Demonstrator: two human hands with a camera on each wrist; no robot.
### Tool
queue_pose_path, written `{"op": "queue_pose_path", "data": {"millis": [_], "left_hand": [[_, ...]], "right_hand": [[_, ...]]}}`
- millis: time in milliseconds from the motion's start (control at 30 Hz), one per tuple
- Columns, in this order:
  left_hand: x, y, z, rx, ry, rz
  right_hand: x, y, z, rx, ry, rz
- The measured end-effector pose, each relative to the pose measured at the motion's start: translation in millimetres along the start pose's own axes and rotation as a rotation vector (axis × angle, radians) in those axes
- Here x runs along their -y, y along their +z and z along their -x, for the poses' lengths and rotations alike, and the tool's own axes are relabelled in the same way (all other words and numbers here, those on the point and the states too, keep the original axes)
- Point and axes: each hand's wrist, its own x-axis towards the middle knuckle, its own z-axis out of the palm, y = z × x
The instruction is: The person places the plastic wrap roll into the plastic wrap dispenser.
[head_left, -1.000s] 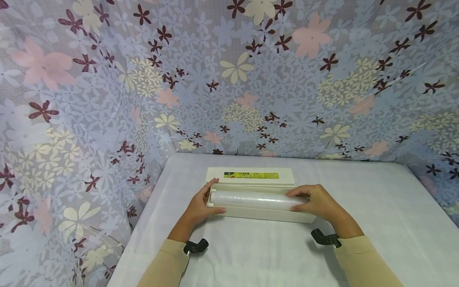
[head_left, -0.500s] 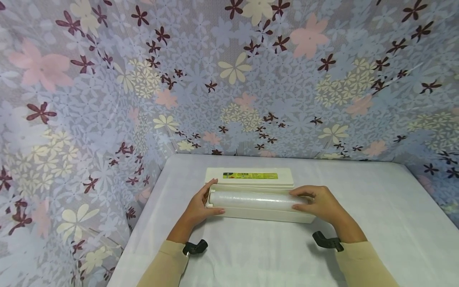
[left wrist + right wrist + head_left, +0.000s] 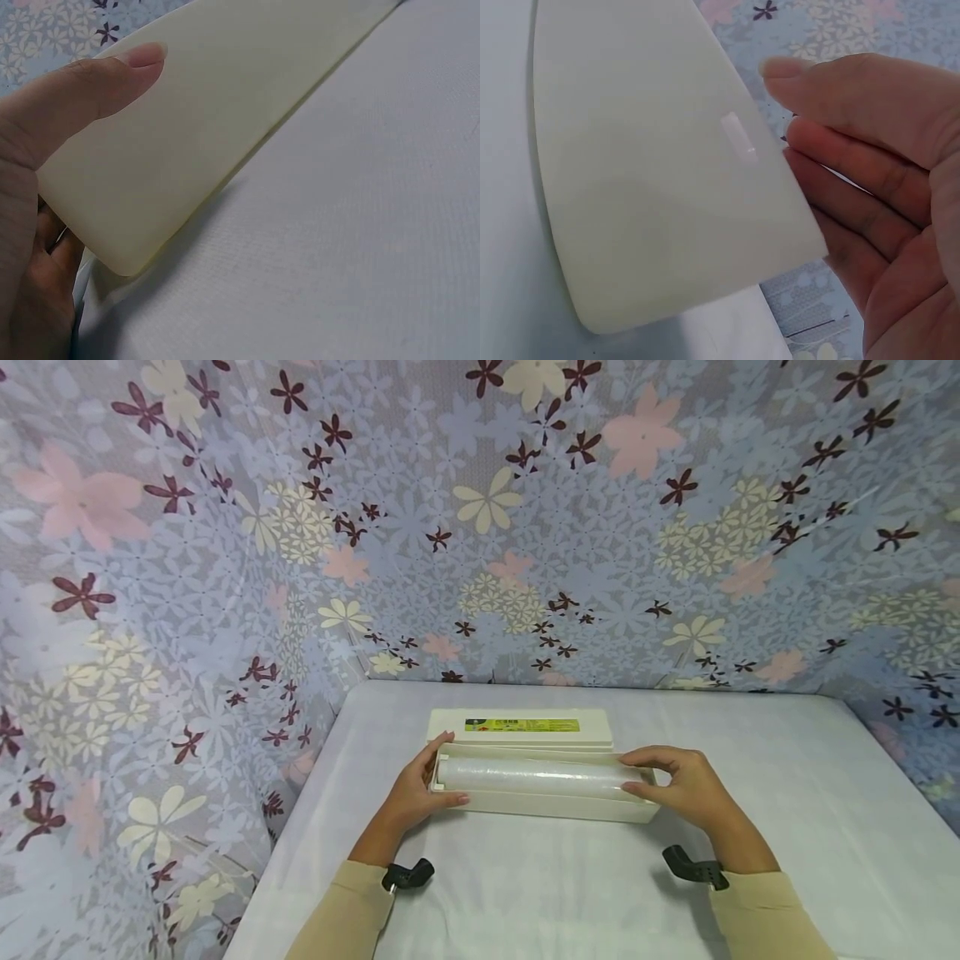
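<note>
A long cream-white box (image 3: 547,807) sits on the bed-like white surface, its top uncovered. Inside lies a shiny, pale roll of cling film (image 3: 525,773). My left hand (image 3: 416,789) grips the box's left end, thumb on the front wall and fingers round the back. In the left wrist view the thumb (image 3: 112,82) lies against that wall. At the other end my right hand (image 3: 684,783) spans the roll's right tip with thumb and forefinger apart. The right wrist view has its thumb (image 3: 840,90) above the box rim, fingers loosely curved beyond the box end. Contact there is unclear.
Just behind the box lies its matching lid (image 3: 592,737), bearing a yellow-green label (image 3: 522,725). White cloth (image 3: 547,893) covers the surface. Floral fabric (image 3: 420,568) hangs at the back and left.
My right hand has slid a little to the right along the roll toward the box's end. The roll, the box and my left hand stay in place.
</note>
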Motion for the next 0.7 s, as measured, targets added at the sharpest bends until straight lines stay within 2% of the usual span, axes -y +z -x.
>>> {"op": "queue_pose_path", "data": {"millis": [267,500,700], "left_hand": [[-0.8,0.1,0.4,-0.008,-0.011,-0.005],[2.2,-0.6,-0.6,0.019,0.022,0.015],[3.1,-0.4,-0.3,0.014,0.018,0.008]], "right_hand": [[-3.5,-2.8,4.3,-0.040,0.002,-0.023],[-3.9,-2.8,7.5,-0.024,0.045,0.010],[-2.5,-5.8,8.9,-0.026,0.046,-0.034]]}}
